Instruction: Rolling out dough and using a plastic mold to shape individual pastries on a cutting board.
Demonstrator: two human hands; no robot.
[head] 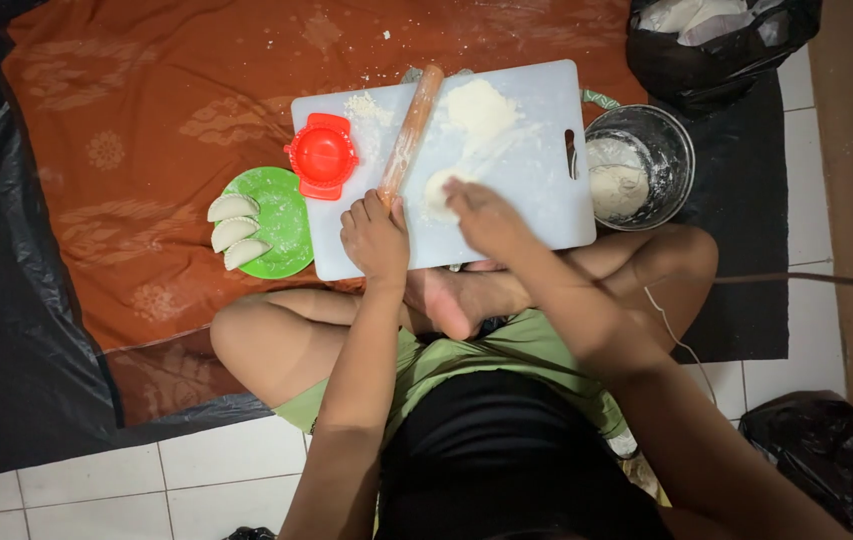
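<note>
Flooring is pale tile, overlaid by black plastic sheeting [6, 330] and, on that, a rust-brown patterned cloth [146, 130] dusted with flour. I log a person seated cross-legged at 6 o'clock, facing a white plastic cutting board [536, 200] that lies flat on the cloth at the centre of the view. At 3 o'clock from the board, just beside its handle slot, stands a metal pot [671, 140] with pale dough or flour inside; at 1 o'clock sits a black bag [716, 50], and another black bag [826, 450] lies at 5 o'clock. At 9 o'clock a green plate [286, 215] carries three folded dumplings [232, 232] along its left rim, and a red dumpling press [322, 155] overlaps the board's left edge. A wooden rolling pin [411, 125] lies slanted across the board towards 12 o'clock; my left hand [374, 238] has its fingers closed round the near end. I judge the pin stiff, light and flour-slick, best gripped at its ends. My right hand [486, 215] is blurred over a small dough disc [438, 190] near the board's middle; I cannot tell whether its fingers pinch or merely press. I judge the dough soft, tacky and easily torn, best lifted by its edge. A flour heap [481, 108] sits at 12 o'clock from it.
</note>
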